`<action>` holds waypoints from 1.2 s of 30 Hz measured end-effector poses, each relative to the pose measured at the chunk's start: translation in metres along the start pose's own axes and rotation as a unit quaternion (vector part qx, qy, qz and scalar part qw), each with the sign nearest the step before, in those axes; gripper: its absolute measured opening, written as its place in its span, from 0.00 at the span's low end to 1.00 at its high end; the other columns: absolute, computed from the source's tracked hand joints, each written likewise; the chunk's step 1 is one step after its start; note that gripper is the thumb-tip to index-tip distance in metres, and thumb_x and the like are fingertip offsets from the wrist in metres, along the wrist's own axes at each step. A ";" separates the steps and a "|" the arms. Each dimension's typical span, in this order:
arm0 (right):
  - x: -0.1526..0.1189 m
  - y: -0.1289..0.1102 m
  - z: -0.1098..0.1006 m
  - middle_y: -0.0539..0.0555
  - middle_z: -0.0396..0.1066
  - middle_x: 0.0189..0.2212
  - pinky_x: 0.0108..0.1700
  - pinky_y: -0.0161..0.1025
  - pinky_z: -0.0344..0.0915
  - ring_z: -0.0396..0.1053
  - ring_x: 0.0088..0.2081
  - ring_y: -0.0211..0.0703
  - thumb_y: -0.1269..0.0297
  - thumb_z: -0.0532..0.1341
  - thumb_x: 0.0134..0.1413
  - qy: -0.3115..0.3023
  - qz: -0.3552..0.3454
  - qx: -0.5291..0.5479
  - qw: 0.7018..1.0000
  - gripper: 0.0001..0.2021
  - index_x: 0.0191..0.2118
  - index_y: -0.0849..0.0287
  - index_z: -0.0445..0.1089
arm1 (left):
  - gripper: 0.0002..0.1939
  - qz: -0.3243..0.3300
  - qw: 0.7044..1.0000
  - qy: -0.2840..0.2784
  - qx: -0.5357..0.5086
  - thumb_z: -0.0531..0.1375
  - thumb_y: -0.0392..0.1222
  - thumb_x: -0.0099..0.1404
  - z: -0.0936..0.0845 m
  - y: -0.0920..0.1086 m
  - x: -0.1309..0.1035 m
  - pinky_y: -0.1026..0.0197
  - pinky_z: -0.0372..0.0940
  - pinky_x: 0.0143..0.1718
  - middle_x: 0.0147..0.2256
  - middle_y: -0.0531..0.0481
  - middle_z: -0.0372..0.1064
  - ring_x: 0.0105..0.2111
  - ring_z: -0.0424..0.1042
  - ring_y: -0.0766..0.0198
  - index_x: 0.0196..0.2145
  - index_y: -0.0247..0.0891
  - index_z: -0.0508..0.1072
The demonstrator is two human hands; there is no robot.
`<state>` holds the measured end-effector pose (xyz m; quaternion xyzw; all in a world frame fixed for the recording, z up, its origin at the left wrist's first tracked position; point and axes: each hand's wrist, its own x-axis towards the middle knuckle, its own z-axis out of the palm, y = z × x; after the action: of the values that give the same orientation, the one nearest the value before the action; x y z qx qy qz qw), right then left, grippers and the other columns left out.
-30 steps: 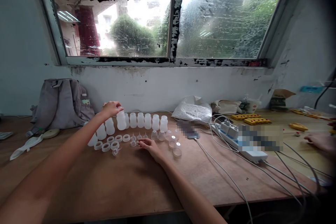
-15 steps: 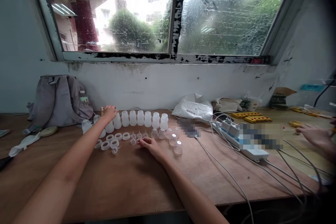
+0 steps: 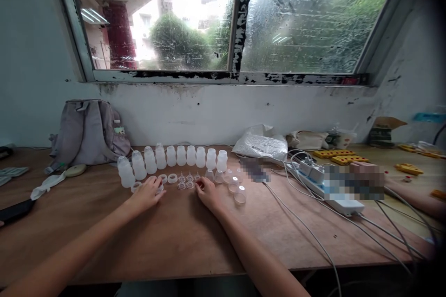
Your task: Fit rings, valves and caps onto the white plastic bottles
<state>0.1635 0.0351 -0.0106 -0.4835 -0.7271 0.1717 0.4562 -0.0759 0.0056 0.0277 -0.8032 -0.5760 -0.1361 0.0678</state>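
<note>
My left hand (image 3: 148, 191) is low over a group of whitish bottle rings (image 3: 172, 178), thumb and fingers apart around one of them. Whether it grips anything there is hidden. My right hand (image 3: 209, 192) rests on the table with curled fingers beside the clear bottle nipples (image 3: 181, 185). Its fingertips are pressed together, and what they hold, if anything, cannot be seen. Behind both hands, frosted baby bottles (image 3: 181, 155) stand upright in a curved row. The leftmost ones, such as this bottle (image 3: 126, 174), have taller, narrower tops. Clear domed caps (image 3: 239, 196) stand right of my right hand.
A grey backpack (image 3: 85, 132) leans on the wall at left. A silvery bag (image 3: 261, 144), a white power strip (image 3: 343, 204) and cables lie at right. Another person's arm (image 3: 414, 195) reaches in near yellow parts (image 3: 334, 153). A dark phone-like object (image 3: 16, 212) lies far left.
My left hand has come down from the bottle row to the rings. My right hand has drawn slightly right, and another nipple now stands in the front row. The view shifted a little.
</note>
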 end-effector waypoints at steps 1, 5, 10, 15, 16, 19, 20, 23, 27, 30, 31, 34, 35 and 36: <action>0.000 0.000 0.001 0.52 0.67 0.27 0.34 0.35 0.59 0.63 0.31 0.40 0.66 0.52 0.48 -0.007 -0.003 -0.012 1.000 0.05 0.27 0.57 0.64 | 0.14 -0.008 1.000 -0.007 -0.014 0.48 0.49 0.60 0.004 0.001 -0.008 0.59 0.60 0.35 0.36 0.45 0.64 0.38 0.65 0.56 0.37 0.39 0.64; -0.001 -0.001 0.000 0.52 0.66 0.28 0.35 0.35 0.59 0.63 0.32 0.41 0.69 0.51 0.49 -0.022 0.008 -0.036 0.999 0.06 0.28 0.56 0.64 | 0.11 -0.022 0.992 -0.013 -0.122 0.50 0.47 0.58 0.006 0.004 -0.016 0.58 0.62 0.35 0.34 0.47 0.66 0.33 0.67 0.59 0.34 0.38 0.65; -0.003 -0.006 -0.001 0.52 0.66 0.26 0.35 0.36 0.58 0.62 0.32 0.41 0.69 0.53 0.49 -0.043 -0.019 -0.049 0.998 0.05 0.29 0.56 0.65 | 0.13 -0.059 0.932 0.051 -0.353 0.55 0.46 0.55 0.009 0.029 0.000 0.59 0.66 0.33 0.36 0.47 0.67 0.31 0.69 0.63 0.38 0.38 0.65; -0.004 -0.004 -0.001 0.51 0.67 0.25 0.35 0.35 0.58 0.62 0.31 0.40 0.70 0.53 0.48 -0.044 -0.059 -0.020 0.997 0.06 0.32 0.57 0.66 | 0.12 -0.057 0.864 0.088 -0.493 0.56 0.46 0.55 0.040 0.069 0.024 0.60 0.67 0.35 0.37 0.46 0.69 0.35 0.70 0.62 0.36 0.37 0.66; -0.004 -0.003 -0.001 0.51 0.67 0.26 0.35 0.35 0.58 0.62 0.31 0.40 0.72 0.52 0.47 -0.045 -0.065 -0.020 0.997 0.07 0.32 0.58 0.66 | 0.11 -0.054 0.866 0.078 -0.490 0.55 0.46 0.56 0.047 0.075 0.027 0.59 0.67 0.34 0.35 0.46 0.69 0.34 0.71 0.62 0.35 0.37 0.66; -0.003 0.000 0.000 0.51 0.68 0.27 0.36 0.34 0.57 0.62 0.32 0.39 0.77 0.51 0.42 -0.054 -0.069 -0.030 0.996 0.11 0.29 0.58 0.67 | 0.10 -0.010 0.915 0.072 -0.398 0.51 0.45 0.59 0.058 0.083 0.027 0.57 0.65 0.35 0.31 0.47 0.70 0.33 0.70 0.61 0.33 0.37 0.68; -0.003 0.001 0.000 0.51 0.68 0.27 0.36 0.34 0.57 0.62 0.32 0.39 0.78 0.51 0.41 -0.060 -0.068 -0.032 0.995 0.11 0.28 0.58 0.67 | 0.10 0.017 0.934 0.077 -0.348 0.51 0.45 0.60 0.058 0.083 0.025 0.56 0.64 0.37 0.31 0.47 0.69 0.34 0.69 0.60 0.33 0.38 0.68; -0.002 0.003 0.002 0.51 0.67 0.26 0.34 0.33 0.57 0.63 0.31 0.39 0.78 0.51 0.42 -0.075 -0.066 -0.033 0.994 0.10 0.27 0.58 0.67 | 0.10 0.099 0.967 0.086 -0.217 0.53 0.45 0.59 0.051 0.076 0.016 0.54 0.60 0.42 0.35 0.46 0.68 0.39 0.65 0.57 0.35 0.40 0.69; -0.003 0.003 0.003 0.51 0.67 0.25 0.33 0.32 0.57 0.62 0.30 0.38 0.78 0.51 0.42 -0.076 -0.062 -0.033 0.995 0.11 0.28 0.59 0.67 | 0.11 0.045 0.981 0.134 -0.136 0.51 0.45 0.60 0.033 0.059 0.012 0.52 0.55 0.44 0.37 0.46 0.67 0.41 0.63 0.55 0.37 0.40 0.69; -0.005 0.001 0.001 0.50 0.67 0.26 0.32 0.32 0.56 0.62 0.29 0.38 0.78 0.52 0.40 -0.112 -0.055 -0.038 0.991 0.12 0.31 0.59 0.67 | 0.12 -0.104 0.974 0.190 -0.071 0.50 0.44 0.59 0.026 0.040 0.011 0.49 0.54 0.44 0.38 0.41 0.64 0.42 0.61 0.50 0.34 0.37 0.69; -0.005 0.001 0.000 0.50 0.67 0.27 0.33 0.32 0.56 0.62 0.30 0.38 0.77 0.54 0.40 -0.125 -0.050 -0.048 0.990 0.11 0.32 0.58 0.67 | 0.12 -0.139 0.969 0.198 -0.045 0.50 0.45 0.59 0.026 0.034 0.011 0.48 0.53 0.43 0.38 0.40 0.63 0.42 0.60 0.48 0.31 0.37 0.70; -0.007 -0.003 -0.003 0.51 0.67 0.30 0.37 0.36 0.54 0.62 0.34 0.41 0.69 0.58 0.43 -0.131 -0.035 -0.096 0.986 0.08 0.33 0.58 0.67 | 0.14 -0.187 0.963 0.196 0.011 0.52 0.49 0.57 0.027 0.019 0.009 0.47 0.53 0.43 0.37 0.40 0.62 0.43 0.58 0.47 0.23 0.37 0.69; -0.007 -0.004 -0.004 0.52 0.67 0.31 0.38 0.37 0.54 0.61 0.36 0.41 0.66 0.59 0.44 -0.129 -0.034 -0.109 0.985 0.07 0.33 0.58 0.67 | 0.15 -0.193 0.962 0.192 0.019 0.53 0.50 0.56 0.028 0.016 0.008 0.47 0.54 0.43 0.36 0.40 0.63 0.42 0.58 0.47 0.21 0.38 0.69; -0.007 -0.005 -0.005 0.52 0.66 0.32 0.39 0.37 0.53 0.61 0.36 0.42 0.63 0.59 0.44 -0.130 -0.035 -0.115 0.984 0.06 0.32 0.57 0.68 | 0.15 -0.194 0.963 0.188 0.023 0.54 0.51 0.55 0.030 0.014 0.008 0.48 0.54 0.43 0.36 0.41 0.63 0.42 0.58 0.48 0.19 0.38 0.68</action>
<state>0.1654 0.0254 -0.0080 -0.4804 -0.8117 0.1324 0.3046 -0.0560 0.0162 0.0021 -0.6341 -0.7009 -0.2816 0.1653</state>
